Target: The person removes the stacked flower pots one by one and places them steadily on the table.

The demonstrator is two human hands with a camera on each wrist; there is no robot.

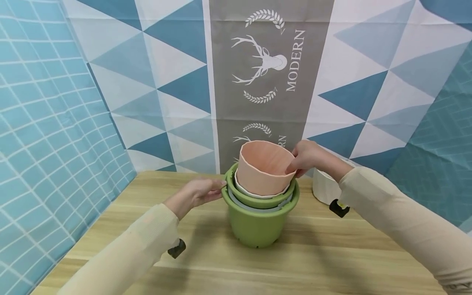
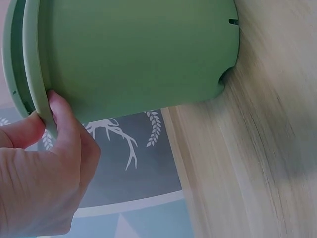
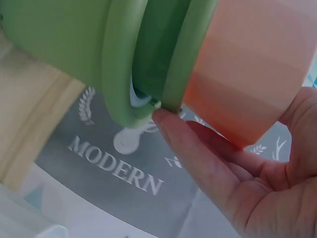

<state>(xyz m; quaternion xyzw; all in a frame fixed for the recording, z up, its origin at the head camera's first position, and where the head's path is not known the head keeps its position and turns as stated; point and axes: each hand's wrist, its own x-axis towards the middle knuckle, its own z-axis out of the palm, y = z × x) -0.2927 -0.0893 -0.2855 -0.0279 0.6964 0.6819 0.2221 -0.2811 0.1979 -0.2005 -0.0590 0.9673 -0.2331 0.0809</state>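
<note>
Cream sleeves [image 1: 123, 250] reach over the bench [image 1: 221, 272]. Left grip [image 1: 199, 192] pinches the rim of the large green pot [image 1: 258, 230], upright on the bench; right grip [image 1: 312, 157] grasps the pink pot [image 1: 261, 181], nested topmost.

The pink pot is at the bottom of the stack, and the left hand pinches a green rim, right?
Not quite: the pink pot is at the top of the stack, as the head view shows. The left hand does pinch a green rim.

Nested pots [image 1: 258, 225] stand left of a container [image 1: 325, 187].
</note>
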